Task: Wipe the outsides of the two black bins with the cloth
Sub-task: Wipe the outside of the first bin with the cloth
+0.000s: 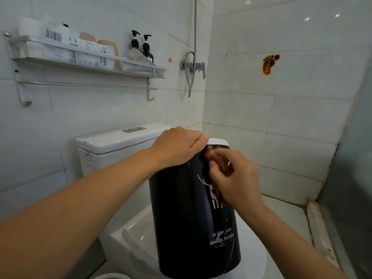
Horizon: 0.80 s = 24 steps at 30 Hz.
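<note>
Left hand (177, 148) curls over the top rim of the black bin (191, 218), gripping it. Right hand (231, 178) rests against the bin's upper front with fingers bent; whether it pinches anything, cannot tell. Bin is a glossy, smooth cylinder with a white rim band and white lettering, long axis near vertical, top tilted slightly right, lower centre of frame. It stands on the white toilet lid (253, 256), with the ceramic cistern (112, 141) behind at centre left.

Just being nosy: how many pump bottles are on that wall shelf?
2. Both pump bottles stand side by side at the shelf's right end: one left, one right. Others may hide behind the packages.
</note>
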Each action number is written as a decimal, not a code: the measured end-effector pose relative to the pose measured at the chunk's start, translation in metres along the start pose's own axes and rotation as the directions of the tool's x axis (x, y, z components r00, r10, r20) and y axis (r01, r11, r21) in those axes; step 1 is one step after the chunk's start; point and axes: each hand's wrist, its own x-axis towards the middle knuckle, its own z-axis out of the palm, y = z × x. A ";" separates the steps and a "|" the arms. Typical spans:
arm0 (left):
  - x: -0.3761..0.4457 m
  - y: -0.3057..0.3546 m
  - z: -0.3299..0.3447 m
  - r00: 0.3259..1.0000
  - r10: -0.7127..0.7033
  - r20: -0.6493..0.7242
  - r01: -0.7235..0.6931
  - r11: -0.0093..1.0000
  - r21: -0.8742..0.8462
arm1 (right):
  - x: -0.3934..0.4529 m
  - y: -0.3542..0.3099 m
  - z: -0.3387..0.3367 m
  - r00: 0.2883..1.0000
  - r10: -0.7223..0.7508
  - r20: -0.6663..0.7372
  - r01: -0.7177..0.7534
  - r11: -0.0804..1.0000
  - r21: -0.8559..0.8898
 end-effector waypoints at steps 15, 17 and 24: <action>-0.014 -0.042 0.008 0.956 -0.237 -0.175 0.230 0.971 -0.058 | -0.082 0.022 -0.001 0.976 0.071 0.206 -0.080 0.996 0.037; -0.022 -0.049 0.006 0.943 -0.272 -0.191 0.266 0.962 -0.055 | -0.090 0.032 -0.003 0.972 0.185 0.146 -0.191 0.981 0.026; -0.035 -0.045 -0.001 0.935 -0.290 -0.202 0.292 0.956 -0.022 | -0.110 0.015 0.000 0.972 -0.031 0.234 0.030 1.000 0.008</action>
